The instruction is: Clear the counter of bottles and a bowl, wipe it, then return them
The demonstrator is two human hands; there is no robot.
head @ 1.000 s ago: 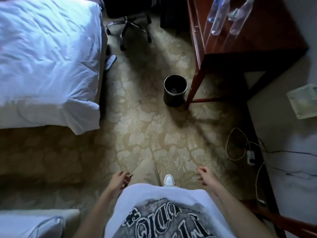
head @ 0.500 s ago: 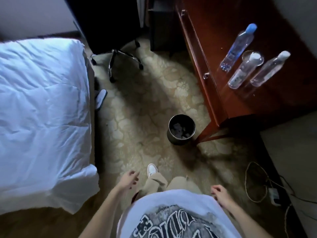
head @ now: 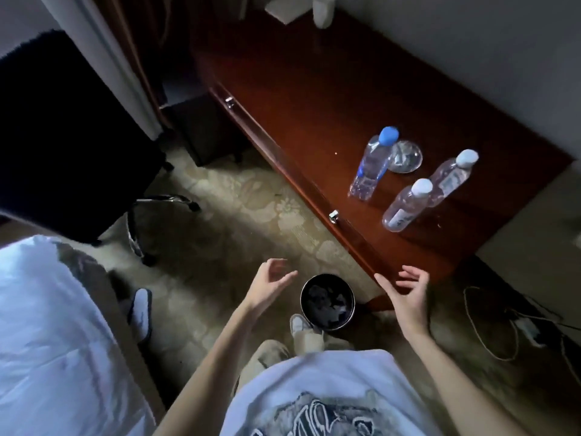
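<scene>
Near the round black waste bin (head: 327, 302), left hand (head: 268, 286) and right hand (head: 408, 292) both loose, fingers spread, holding nothing, three clear plastic bottles (head: 404, 204) and shallow clear glass bowl (head: 405, 156) farther right on the reddish wooden counter (head: 314, 99), untouched.

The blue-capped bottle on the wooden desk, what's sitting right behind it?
Behind the clear blue-capped plastic bottle sits a shallow clear glass bowl on the dark red-brown wooden desk. The bottle covers the bowl's left edge, so whether they touch cannot be seen.
</scene>
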